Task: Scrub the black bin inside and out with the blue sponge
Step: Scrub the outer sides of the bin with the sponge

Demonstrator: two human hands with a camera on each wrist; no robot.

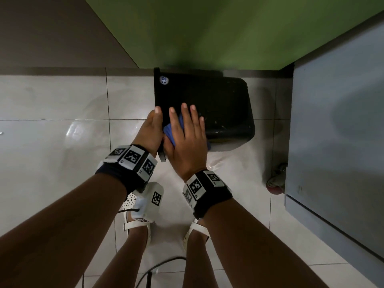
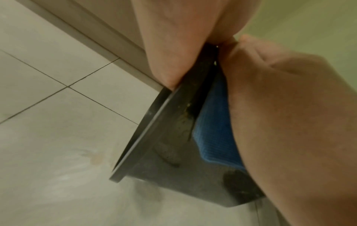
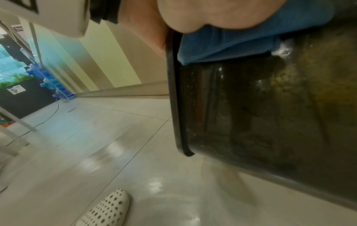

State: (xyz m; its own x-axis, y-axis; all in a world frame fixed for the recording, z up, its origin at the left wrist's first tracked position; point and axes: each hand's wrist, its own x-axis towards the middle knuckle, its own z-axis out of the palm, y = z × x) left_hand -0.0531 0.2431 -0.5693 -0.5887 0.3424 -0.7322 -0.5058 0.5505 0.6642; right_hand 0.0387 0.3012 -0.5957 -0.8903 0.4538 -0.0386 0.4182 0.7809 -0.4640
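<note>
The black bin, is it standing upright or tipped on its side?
Tipped on its side: the black bin lies on the floor tiles, rim toward the left hand.

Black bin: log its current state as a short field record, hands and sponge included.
bin: black bin on its side on the tiled floor, rim towards the left hand
sponge: blue sponge flat on the bin's outer wall
right hand: right hand presses the sponge, fingers straight
left hand: left hand holds the rim
sticker: round sticker near the rim
</note>
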